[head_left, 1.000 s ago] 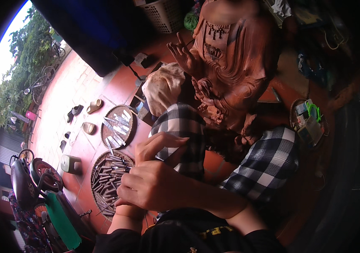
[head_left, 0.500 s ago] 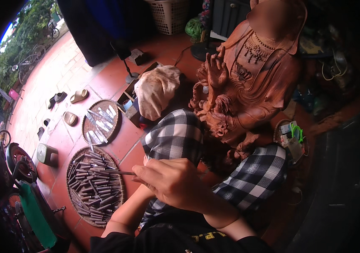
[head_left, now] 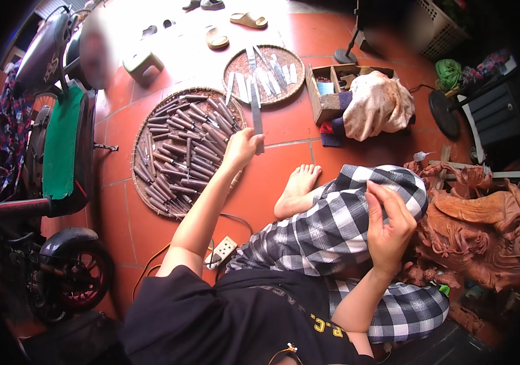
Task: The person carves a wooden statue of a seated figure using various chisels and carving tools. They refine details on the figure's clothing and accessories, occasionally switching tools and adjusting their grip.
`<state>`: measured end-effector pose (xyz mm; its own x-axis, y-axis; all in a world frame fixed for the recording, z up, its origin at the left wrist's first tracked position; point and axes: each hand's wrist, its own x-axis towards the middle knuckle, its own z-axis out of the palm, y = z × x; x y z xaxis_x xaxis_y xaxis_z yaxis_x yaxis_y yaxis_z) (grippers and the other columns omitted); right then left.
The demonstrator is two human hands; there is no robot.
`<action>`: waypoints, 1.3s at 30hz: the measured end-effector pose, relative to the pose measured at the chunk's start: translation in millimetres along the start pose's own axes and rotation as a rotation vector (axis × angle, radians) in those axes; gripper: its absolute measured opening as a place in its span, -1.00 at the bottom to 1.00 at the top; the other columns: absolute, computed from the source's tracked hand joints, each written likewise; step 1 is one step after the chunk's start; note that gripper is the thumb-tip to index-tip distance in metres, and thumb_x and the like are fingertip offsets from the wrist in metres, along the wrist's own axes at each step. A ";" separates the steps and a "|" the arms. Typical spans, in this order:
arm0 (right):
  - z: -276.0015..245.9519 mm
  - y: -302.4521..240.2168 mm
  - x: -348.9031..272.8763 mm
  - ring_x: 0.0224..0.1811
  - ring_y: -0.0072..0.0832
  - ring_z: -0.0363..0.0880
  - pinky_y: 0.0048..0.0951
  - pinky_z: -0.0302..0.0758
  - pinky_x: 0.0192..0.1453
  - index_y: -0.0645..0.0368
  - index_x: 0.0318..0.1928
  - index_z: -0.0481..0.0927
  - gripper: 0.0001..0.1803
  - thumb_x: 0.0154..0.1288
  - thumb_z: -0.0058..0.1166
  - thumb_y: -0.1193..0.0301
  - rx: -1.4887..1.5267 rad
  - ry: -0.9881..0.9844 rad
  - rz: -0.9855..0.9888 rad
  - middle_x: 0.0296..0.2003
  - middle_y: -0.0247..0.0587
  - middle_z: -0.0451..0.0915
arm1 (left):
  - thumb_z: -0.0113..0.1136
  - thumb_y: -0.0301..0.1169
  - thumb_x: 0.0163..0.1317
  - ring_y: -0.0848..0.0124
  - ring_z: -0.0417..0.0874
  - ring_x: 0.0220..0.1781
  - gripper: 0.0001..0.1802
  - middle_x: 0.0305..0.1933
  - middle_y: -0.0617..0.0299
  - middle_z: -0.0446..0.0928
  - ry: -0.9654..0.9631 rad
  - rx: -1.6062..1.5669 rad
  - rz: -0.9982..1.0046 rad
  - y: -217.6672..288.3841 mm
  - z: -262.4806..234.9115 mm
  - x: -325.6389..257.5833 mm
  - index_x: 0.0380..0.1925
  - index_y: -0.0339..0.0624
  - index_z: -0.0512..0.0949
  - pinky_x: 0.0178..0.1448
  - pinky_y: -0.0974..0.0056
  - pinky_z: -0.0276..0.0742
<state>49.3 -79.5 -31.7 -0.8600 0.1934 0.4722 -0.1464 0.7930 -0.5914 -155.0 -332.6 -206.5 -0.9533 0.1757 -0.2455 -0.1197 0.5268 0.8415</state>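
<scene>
We observe the left hand (head_left: 243, 148) pinching a flat grey strip (head_left: 257, 114) beside the round basket (head_left: 134, 149) of brown-handled tools (head_left: 198, 135). The right hand (head_left: 393, 226) curls above the checked knee (head_left: 411, 182); we cannot tell whether it grips anything.

Hands (head_left: 390, 225) apart — left (head_left: 243, 148) pinching blade (head_left: 257, 115), carved statue (head_left: 482, 240)

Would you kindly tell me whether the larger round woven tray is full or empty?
Full: wooden-handled tools lie heaped over most of the larger round woven tray, reaching its rim in places.
</scene>
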 end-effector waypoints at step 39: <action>40.6 25.2 25.8 -0.39 -0.31 0.67 -0.34 0.53 -0.33 0.15 -0.22 0.74 -0.81 0.10 0.35 0.50 -0.368 -0.183 0.104 -0.37 -0.24 0.68 | 0.38 -0.23 0.14 0.08 0.73 -0.01 -0.83 -0.15 0.02 0.72 0.271 0.410 -0.099 -75.4 40.3 313.3 -0.31 0.01 0.77 0.16 0.06 0.58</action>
<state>3.6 -78.0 -61.0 -0.9384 0.2035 0.2791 0.1011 0.9344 -0.3415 -433.5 -283.7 -366.2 -0.9871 -0.0854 -0.1357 -0.1466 0.8232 0.5484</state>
